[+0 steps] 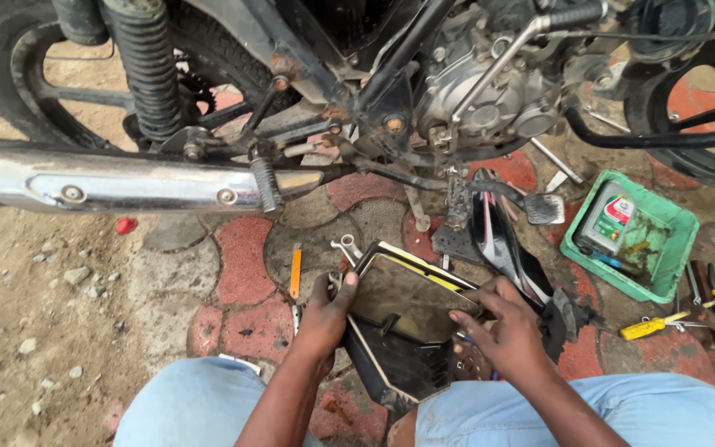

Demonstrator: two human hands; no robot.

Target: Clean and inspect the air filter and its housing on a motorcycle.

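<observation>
A: Head view. What do your hands hold?

B: Your left hand [323, 313] is closed on the left edge of a flat, dark, grimy rectangular filter panel [407, 298], thumb on top. Your right hand [502, 327] lies half open on the panel's right edge, fingers spread and pressing down.

A: Where does the panel sit?

B: Above your knees, resting on a black side cover with a pale rim [399, 364], over the red and grey paved floor [242, 257].

A: And around it?

B: A spanner [346, 247] and an orange-handled tool [295, 271] lie just beyond your left hand. The motorcycle's chrome exhaust [126, 182] runs across at upper left. To the right, well apart, a green tray [680, 228] holds an oil bottle [607, 219]; a yellow-handled screwdriver [651, 327] lies near it.
</observation>
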